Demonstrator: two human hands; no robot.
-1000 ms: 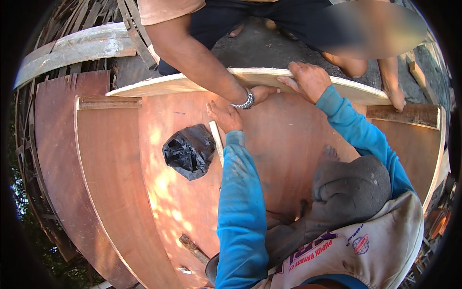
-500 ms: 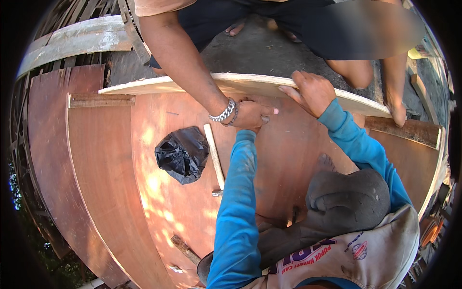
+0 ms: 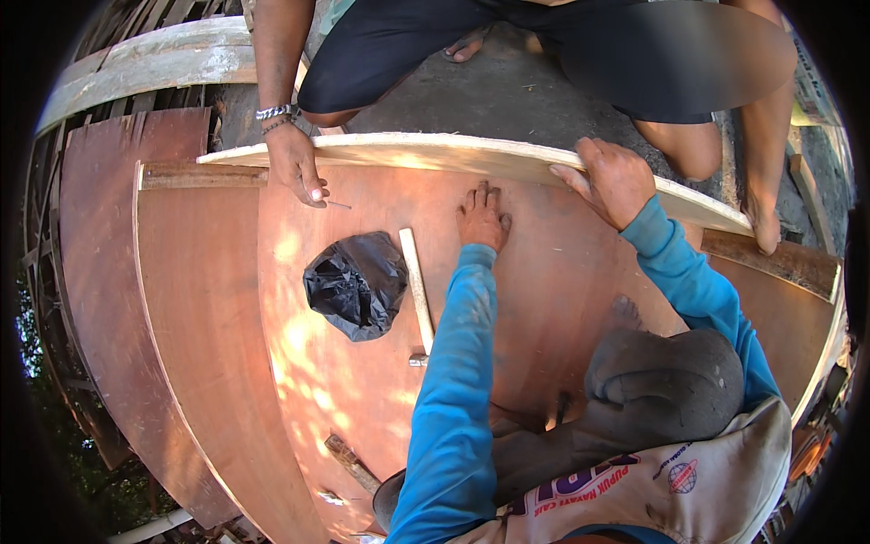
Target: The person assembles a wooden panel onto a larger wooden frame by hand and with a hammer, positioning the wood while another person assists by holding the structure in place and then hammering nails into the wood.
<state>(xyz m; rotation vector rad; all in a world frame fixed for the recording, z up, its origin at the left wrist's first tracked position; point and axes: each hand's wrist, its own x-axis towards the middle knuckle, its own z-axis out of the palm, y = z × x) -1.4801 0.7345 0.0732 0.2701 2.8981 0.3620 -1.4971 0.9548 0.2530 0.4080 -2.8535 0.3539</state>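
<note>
My left hand [image 3: 485, 218] lies palm down with spread fingers on the reddish plywood sheet [image 3: 535, 290], just short of the upright board. At the right, my right hand [image 3: 619, 181] grips the top edge of this upright plywood board [image 3: 453, 145], thumb on the near side and fingers over the top. Left of my left forearm lies a hammer [image 3: 417, 290] with a pale wooden handle. Beside it sits a crumpled black plastic bag [image 3: 356, 286], its mouth open. A thin nail [image 3: 338, 205] rests on the plywood, close to a co-worker's fingertips [image 3: 313, 190].
A co-worker in dark shorts [image 3: 399, 54] squats beyond the upright board, one foot [image 3: 766, 231] against its right end. Wooden battens [image 3: 204, 175] edge the side panels. A short wood piece [image 3: 352, 462] lies near my knee. Grey planks [image 3: 172, 68] stand at far left.
The co-worker's braceleted hand has moved left from over my left hand to the nail, uncovering my spread fingers. My right hand keeps its grip on the board. The view has shifted slightly.
</note>
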